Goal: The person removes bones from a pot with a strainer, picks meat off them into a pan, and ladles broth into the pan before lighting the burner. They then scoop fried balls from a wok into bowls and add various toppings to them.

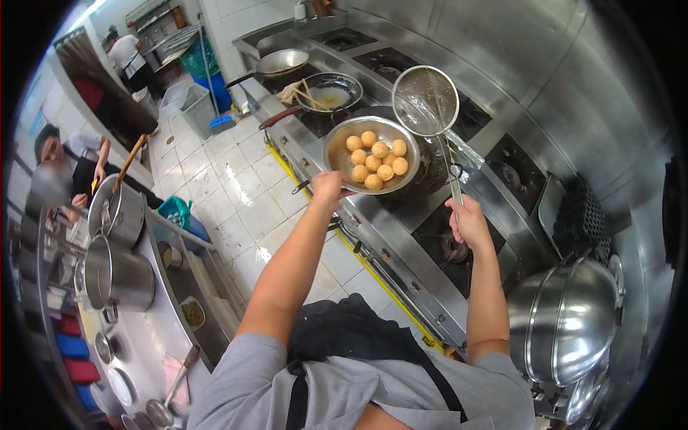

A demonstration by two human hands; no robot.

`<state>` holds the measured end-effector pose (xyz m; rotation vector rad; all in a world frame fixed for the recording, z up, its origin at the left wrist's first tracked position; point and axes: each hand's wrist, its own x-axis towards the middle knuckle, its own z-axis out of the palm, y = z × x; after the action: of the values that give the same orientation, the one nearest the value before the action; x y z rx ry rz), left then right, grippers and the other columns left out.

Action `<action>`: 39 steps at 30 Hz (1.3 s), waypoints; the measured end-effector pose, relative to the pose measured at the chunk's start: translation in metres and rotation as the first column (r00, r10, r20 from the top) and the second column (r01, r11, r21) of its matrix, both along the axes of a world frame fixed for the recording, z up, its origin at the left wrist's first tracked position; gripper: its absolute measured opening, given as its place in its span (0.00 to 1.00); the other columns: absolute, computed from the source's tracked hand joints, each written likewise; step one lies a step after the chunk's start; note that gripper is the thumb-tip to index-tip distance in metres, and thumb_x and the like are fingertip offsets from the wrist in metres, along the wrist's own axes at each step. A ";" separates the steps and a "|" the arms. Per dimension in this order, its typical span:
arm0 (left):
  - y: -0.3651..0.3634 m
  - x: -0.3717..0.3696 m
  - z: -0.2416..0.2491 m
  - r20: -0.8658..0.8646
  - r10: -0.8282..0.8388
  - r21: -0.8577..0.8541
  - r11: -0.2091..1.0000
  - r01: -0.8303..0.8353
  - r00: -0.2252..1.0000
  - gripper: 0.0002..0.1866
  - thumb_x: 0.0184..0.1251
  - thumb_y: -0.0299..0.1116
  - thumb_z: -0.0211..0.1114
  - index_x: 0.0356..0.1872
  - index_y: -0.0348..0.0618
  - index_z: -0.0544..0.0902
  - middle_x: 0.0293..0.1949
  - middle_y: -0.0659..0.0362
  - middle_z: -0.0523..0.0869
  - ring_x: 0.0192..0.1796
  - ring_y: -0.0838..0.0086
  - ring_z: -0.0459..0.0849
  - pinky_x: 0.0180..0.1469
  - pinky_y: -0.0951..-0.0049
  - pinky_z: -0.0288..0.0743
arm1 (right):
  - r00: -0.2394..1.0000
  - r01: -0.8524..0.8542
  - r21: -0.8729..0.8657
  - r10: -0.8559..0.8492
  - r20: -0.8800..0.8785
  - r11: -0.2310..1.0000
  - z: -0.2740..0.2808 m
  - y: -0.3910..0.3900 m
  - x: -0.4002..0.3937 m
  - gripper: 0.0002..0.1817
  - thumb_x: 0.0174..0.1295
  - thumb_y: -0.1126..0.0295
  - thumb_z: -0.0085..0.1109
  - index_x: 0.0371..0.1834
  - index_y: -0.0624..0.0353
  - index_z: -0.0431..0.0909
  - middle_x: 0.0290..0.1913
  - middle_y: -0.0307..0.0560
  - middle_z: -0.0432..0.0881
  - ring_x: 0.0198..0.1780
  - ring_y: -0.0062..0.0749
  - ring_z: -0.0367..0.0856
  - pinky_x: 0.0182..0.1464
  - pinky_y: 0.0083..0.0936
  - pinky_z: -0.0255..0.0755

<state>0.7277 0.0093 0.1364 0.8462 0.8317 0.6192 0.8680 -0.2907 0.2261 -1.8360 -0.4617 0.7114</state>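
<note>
My left hand [332, 188] grips the near-left rim of a shallow steel bowl [335, 159], thumb and fingers closed on its edge. Several round golden-brown fried balls [378, 159] lie in the bowl, which is held over the front of the stove. My right hand [469, 221] is wrapped round the handle of a round wire-mesh strainer [426, 100]. The strainer is raised to the right of the bowl, above a dark wok [424, 168] that the bowl partly hides. I see no balls in the strainer.
To the left on the stove [373, 228] stand a wok with wooden chopsticks [330, 97] and another pan [282, 61]. Large steel domed vessels [566, 322] are at the right. A counter [154, 337] with pots lies left; a co-worker [86, 154] stands behind it, another person [127, 57] farther back.
</note>
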 end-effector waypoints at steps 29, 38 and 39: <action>-0.117 -0.806 0.078 -0.263 0.963 0.308 0.023 -0.951 -0.062 0.15 0.55 0.22 0.63 0.45 0.34 0.80 0.33 0.56 0.84 0.29 0.70 0.85 0.31 0.68 0.84 | 0.355 0.294 -0.409 0.298 0.886 0.864 -0.137 0.117 -0.074 0.35 0.59 0.64 0.65 0.69 0.66 0.64 0.59 0.68 0.71 0.60 0.63 0.71 0.63 0.50 0.65; 0.073 -0.937 0.028 -0.119 0.991 0.428 -0.009 -0.904 -0.066 0.12 0.55 0.27 0.64 0.38 0.29 0.80 0.37 0.47 0.84 0.37 0.60 0.88 0.36 0.64 0.88 | 0.024 -0.049 -0.111 0.112 0.993 0.993 -0.084 0.262 -0.201 0.32 0.58 0.67 0.60 0.67 0.66 0.68 0.63 0.61 0.72 0.65 0.58 0.69 0.68 0.48 0.61; 0.099 -0.941 0.011 -0.013 1.000 0.412 0.012 -0.911 0.007 0.12 0.56 0.26 0.63 0.39 0.29 0.80 0.36 0.47 0.85 0.39 0.60 0.88 0.37 0.63 0.89 | 0.073 -0.082 -0.104 0.110 0.991 0.991 -0.086 0.272 -0.220 0.32 0.59 0.68 0.60 0.67 0.68 0.67 0.63 0.62 0.72 0.66 0.58 0.68 0.69 0.47 0.60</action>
<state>-0.2129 0.1084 0.1472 0.4533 1.6938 2.0198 0.6479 -0.0190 0.1398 -2.0862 -1.5101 -0.7327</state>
